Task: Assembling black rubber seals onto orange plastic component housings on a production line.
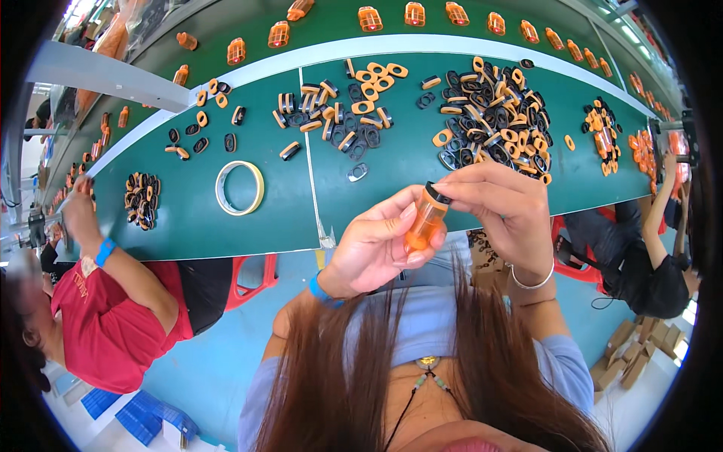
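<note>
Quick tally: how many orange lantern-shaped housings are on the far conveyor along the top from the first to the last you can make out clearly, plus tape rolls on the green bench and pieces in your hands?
Orange housings on conveyor: about 12
Tape roll: 1
Orange piece held in left hand and right hand: 1
Total: about 14

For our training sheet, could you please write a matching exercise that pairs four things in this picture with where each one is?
Things:
1. orange piece
2. tape roll
3. big pile of rings
4. orange cages

Places:
A. upper belt, in a row
B. flat on the green table, left of the seam
C. between left hand and right hand
D. green table, beyond the right hand

Pairs: 1-C, 2-B, 3-D, 4-A
</note>
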`<state>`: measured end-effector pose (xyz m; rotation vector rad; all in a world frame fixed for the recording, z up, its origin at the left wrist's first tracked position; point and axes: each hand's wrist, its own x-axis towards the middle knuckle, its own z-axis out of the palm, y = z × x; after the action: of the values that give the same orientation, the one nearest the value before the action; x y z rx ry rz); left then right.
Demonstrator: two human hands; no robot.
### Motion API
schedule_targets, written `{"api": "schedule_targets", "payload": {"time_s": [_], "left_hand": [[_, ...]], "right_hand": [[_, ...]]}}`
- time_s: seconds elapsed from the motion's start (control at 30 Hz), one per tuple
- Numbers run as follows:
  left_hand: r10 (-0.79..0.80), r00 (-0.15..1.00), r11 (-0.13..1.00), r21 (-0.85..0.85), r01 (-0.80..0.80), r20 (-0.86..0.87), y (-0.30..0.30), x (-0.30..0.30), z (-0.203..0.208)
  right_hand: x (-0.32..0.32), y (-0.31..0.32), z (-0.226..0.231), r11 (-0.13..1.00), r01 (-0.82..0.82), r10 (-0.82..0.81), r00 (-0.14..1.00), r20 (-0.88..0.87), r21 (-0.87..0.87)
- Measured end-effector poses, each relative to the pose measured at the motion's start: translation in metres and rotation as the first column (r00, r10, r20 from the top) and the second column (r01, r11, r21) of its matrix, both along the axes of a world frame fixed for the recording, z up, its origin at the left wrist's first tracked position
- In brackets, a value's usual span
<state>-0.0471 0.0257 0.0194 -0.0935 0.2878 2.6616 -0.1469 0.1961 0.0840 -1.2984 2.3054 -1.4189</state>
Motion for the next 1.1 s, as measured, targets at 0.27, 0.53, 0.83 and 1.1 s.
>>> {"api": "schedule_targets", "payload": {"time_s": [0.27, 0.53, 0.83, 1.1], "left_hand": [[-0.022, 0.994, 0.999, 0.025, 0.020, 0.105, 0.000, -0.002, 0.006], [-0.003, 0.985, 0.998, 0.055, -0.006, 0.175, 0.000, -0.006, 0.010], [-0.029, 0.987, 1.000, 0.013, 0.028, 0.158, -0.003, -0.016, 0.007], [-0.022, 0.988, 1.000, -0.011, 0.024, 0.155, 0.002, -0.014, 0.012]], "right_hand": [[0.000, -0.003, -0.005, 0.997, 0.071, -0.069, 0.971, -0.228, 0.001], [-0.001, -0.007, -0.009, 0.994, 0.107, -0.104, 0.957, -0.271, -0.005], [-0.016, 0.000, -0.011, 0.998, 0.068, -0.068, 0.985, -0.160, -0.005], [-0.015, 0.003, -0.006, 0.999, 0.024, -0.017, 0.983, -0.181, 0.038]]}}
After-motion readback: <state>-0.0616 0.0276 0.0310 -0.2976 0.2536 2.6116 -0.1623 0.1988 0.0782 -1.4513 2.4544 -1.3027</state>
